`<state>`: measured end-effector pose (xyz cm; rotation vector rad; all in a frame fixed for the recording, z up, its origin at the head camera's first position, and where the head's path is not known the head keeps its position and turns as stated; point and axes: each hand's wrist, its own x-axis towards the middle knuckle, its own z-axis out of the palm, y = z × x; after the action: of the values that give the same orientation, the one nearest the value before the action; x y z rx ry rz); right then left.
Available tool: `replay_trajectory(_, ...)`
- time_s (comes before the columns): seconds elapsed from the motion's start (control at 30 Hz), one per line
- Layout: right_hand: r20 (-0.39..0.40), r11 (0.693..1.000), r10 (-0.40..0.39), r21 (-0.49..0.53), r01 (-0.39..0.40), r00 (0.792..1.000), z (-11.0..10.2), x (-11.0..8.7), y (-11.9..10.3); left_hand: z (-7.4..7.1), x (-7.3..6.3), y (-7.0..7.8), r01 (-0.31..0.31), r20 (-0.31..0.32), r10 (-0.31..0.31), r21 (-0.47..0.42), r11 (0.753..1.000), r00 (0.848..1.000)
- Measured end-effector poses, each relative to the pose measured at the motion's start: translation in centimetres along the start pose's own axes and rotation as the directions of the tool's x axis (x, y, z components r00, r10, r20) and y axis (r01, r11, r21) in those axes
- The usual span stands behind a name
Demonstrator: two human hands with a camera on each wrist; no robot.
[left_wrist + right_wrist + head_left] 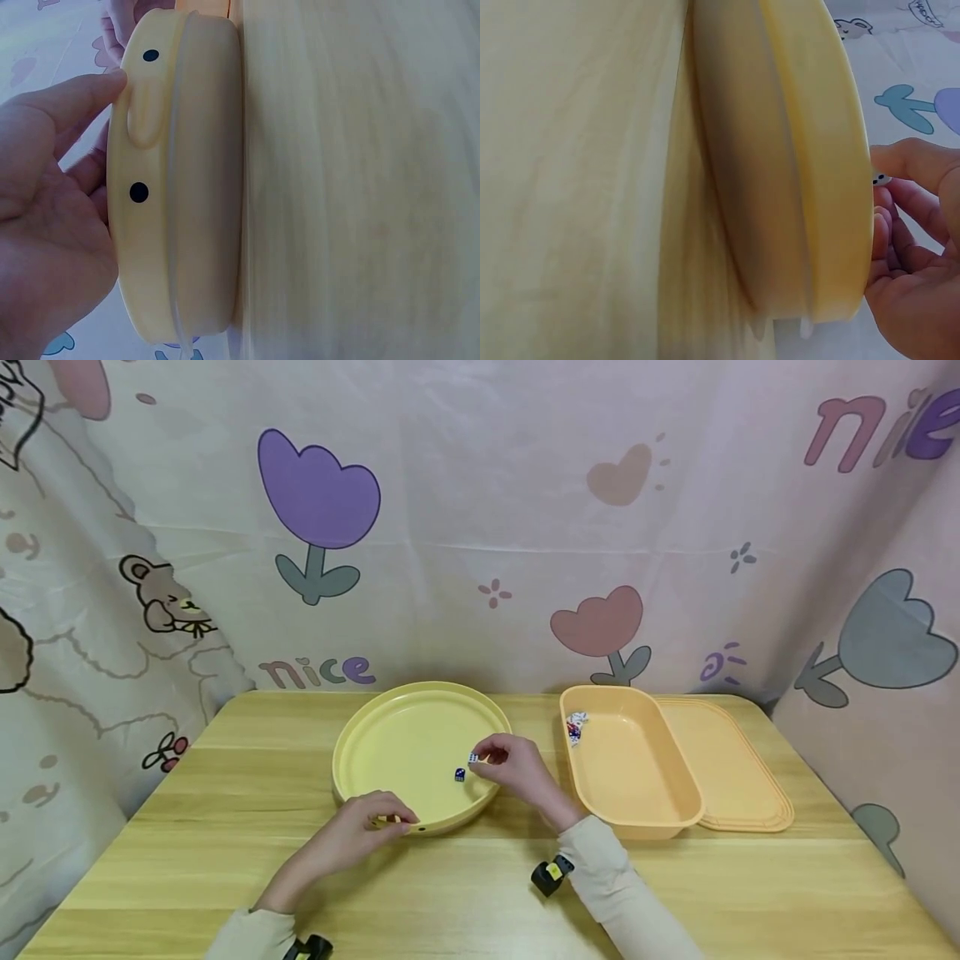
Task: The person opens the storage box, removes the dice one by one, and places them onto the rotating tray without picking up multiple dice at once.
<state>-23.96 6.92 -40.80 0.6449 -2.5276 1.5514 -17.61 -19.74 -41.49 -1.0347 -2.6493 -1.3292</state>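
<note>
A round pale-yellow box (405,752) with a raised rim stands on the wooden table. My left hand (367,831) holds its front rim, thumb on the outer edge and fingers over the inner side. In the left wrist view the box's side (142,255) shows two black dots and a notch near the thumb. Over the right part of its top, my right hand (513,768) pinches a white die (473,759) between thumb and fingers. The white die (881,179) is partly hidden in the right wrist view. Just left of the fingertips, a dark blue die (460,774) lies on the yellow surface.
An orange rectangular tub (637,768) stands to the right, with several small dice (576,727) in its far left corner. Beside and partly under it lies a flat orange lid (738,768). A printed curtain (465,510) hangs behind the table (247,777).
</note>
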Motion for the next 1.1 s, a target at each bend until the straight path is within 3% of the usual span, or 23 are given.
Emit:
replay_trajectory(0.23,-0.036,1.0,-0.009,-0.01,0.009,0.999,0.27,0.01,0.07,-0.03,0.0,0.06,-0.012,-0.005,0.012,0.0,1.0,1.0)
replay_trajectory(0.57,-0.017,0.996,-0.047,-0.076,0.046,0.999,0.51,-0.04,0.46,0.07,-0.01,-0.08,-0.045,-0.016,0.045,0.0,0.999,0.999)
replay_trajectory(0.7,-0.033,0.992,-0.085,-0.093,0.081,0.996,0.56,0.0,0.7,0.1,-0.01,-0.13,-0.038,-0.008,0.038,-0.002,0.999,0.999)
replay_trajectory(1.1,-0.039,0.993,-0.082,-0.094,0.078,0.996,0.59,0.05,0.69,0.07,-0.05,-0.12,-0.034,-0.01,0.034,-0.001,0.999,0.999)
